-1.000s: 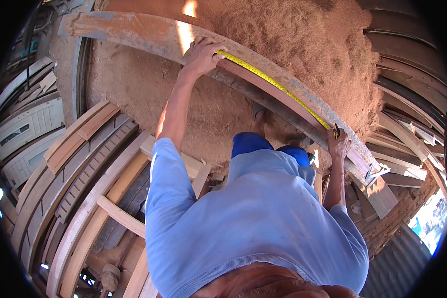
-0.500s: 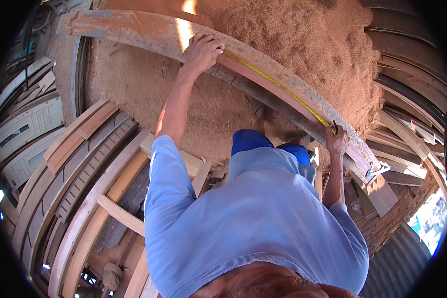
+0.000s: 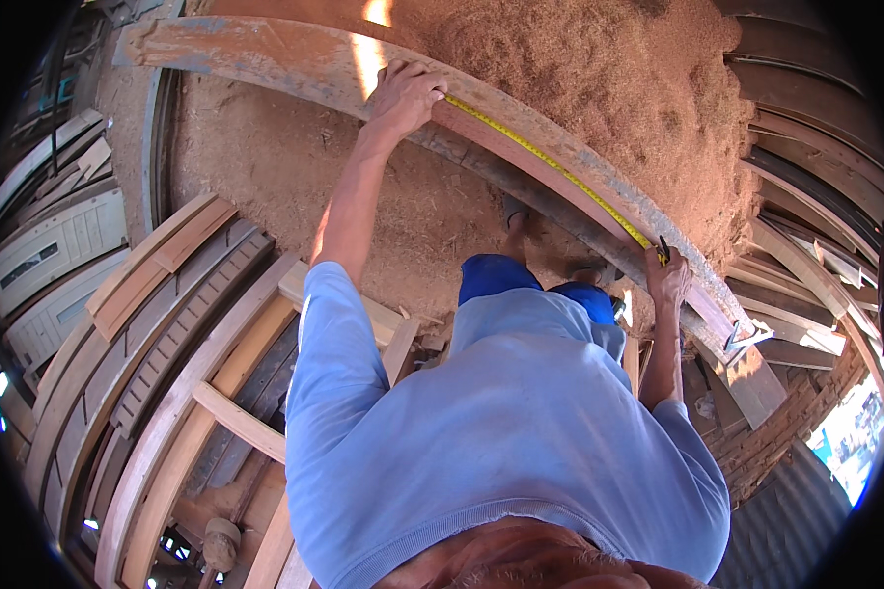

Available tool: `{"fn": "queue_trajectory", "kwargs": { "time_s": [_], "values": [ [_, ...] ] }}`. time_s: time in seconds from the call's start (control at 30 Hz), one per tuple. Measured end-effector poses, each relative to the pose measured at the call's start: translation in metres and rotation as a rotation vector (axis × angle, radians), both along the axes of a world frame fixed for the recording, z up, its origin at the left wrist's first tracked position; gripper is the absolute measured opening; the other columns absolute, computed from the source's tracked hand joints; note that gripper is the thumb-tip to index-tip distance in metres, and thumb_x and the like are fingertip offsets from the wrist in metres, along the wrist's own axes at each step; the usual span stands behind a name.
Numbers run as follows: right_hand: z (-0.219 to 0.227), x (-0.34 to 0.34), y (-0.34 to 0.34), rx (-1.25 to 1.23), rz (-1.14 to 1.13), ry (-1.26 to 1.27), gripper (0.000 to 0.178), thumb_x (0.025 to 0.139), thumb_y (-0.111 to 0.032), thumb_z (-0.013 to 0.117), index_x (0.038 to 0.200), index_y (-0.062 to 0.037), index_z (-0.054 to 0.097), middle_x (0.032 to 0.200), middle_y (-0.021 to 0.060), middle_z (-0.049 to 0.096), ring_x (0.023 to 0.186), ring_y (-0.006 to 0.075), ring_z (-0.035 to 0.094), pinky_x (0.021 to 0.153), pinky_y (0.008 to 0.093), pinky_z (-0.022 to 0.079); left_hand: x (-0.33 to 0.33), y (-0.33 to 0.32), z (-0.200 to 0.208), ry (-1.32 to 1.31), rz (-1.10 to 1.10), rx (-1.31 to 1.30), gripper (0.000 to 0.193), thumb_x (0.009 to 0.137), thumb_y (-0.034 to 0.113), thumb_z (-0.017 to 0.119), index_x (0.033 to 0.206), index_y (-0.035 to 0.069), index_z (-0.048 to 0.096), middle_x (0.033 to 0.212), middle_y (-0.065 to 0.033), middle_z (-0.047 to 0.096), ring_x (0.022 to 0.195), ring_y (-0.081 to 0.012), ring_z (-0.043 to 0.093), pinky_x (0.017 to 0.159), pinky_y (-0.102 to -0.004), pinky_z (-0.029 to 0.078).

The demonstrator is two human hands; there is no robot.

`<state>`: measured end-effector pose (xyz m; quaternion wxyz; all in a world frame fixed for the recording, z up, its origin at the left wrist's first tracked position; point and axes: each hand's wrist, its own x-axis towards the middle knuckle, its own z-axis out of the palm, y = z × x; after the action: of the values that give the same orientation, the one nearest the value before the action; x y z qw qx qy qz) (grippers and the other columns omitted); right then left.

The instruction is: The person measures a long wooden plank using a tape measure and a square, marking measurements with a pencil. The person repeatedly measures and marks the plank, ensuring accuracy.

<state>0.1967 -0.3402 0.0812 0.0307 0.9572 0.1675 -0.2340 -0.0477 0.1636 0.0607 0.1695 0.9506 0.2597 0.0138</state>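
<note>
A yellow tape measure (image 3: pixel 548 160) is stretched along a reddish wooden plank (image 3: pixel 506 152), which lies on a long, worn beam (image 3: pixel 255 61). At the tape's far left end, my left hand (image 3: pixel 406 98) is closed over it and presses on the wood. My right hand (image 3: pixel 669 277) grips the tape's other end, its fingers wrapped round the case, which is mostly hidden. A thin dark stick, perhaps a pencil (image 3: pixel 664 247), juts up from this hand. Beyond it, a metal square-like tool (image 3: pixel 746 338) sits at the plank's right end.
Sawdust (image 3: pixel 599 74) is heaped behind the beam. Stacked timber (image 3: pixel 182 334) and panelled boards (image 3: pixel 59 245) stand at the left. More planks (image 3: pixel 805 285) lean at the right. A round-headed wooden mallet-like thing (image 3: pixel 221 545) is at lower left.
My left hand and forearm have shifted very slightly up and to the right. The right hand, tape and plank look almost the same as before.
</note>
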Motion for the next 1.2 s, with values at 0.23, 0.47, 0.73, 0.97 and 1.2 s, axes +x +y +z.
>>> {"fn": "queue_trajectory", "kwargs": {
  "time_s": [0.23,0.47,0.73,0.97,1.2],
  "values": [
    [0.0027,0.0004,0.0029,-0.018,0.005,0.025,0.054,0.089,-0.054,0.069,0.116,-0.0082,0.075,0.111,0.0241,0.073,0.109,0.0418,0.067,0.103,0.0530,0.045,-0.0007,0.0026,-0.0058,0.025,0.006,0.021,0.012,0.090,0.015,0.075,0.100,0.019,0.071,0.110,0.0001,0.070,0.114,-0.0293,0.058,0.104,-0.0463,0.042],
    [-0.0013,-0.0003,-0.0006,-0.026,0.000,0.021,0.058,0.089,-0.055,0.069,0.120,-0.0060,0.074,0.112,0.0251,0.073,0.111,0.0414,0.067,0.104,0.0525,0.045,0.0007,0.0033,-0.0047,0.027,0.003,0.011,0.013,0.090,0.014,0.075,0.100,0.019,0.070,0.110,0.0011,0.069,0.114,-0.0285,0.058,0.104,-0.0461,0.042],
    [0.0003,-0.0032,0.0005,-0.019,0.004,0.005,0.055,0.089,-0.054,0.069,0.117,-0.0078,0.075,0.111,0.0250,0.073,0.110,0.0413,0.067,0.102,0.0524,0.046,0.0019,0.0040,-0.0047,0.047,0.000,0.004,0.015,0.088,0.012,0.075,0.100,0.018,0.069,0.111,0.0011,0.069,0.114,-0.0281,0.058,0.104,-0.0455,0.042],
    [0.0014,-0.0034,0.0012,-0.010,0.020,0.006,0.053,0.088,-0.054,0.069,0.116,-0.0084,0.075,0.110,0.0240,0.073,0.111,0.0406,0.066,0.101,0.0518,0.046,0.0011,0.0057,-0.0070,0.020,-0.019,0.025,0.015,0.087,0.011,0.076,0.098,0.018,0.069,0.112,0.0006,0.070,0.111,-0.0290,0.060,0.102,-0.0458,0.043],
    [0.0028,-0.0023,0.0037,-0.029,0.006,0.017,0.054,0.088,-0.054,0.069,0.116,-0.0090,0.075,0.112,0.0240,0.073,0.111,0.0406,0.066,0.101,0.0525,0.046,0.0023,0.0066,-0.0092,0.045,-0.008,0.007,0.015,0.087,0.012,0.076,0.099,0.018,0.069,0.113,-0.0003,0.070,0.111,-0.0292,0.060,0.103,-0.0455,0.043]
  ]
}}
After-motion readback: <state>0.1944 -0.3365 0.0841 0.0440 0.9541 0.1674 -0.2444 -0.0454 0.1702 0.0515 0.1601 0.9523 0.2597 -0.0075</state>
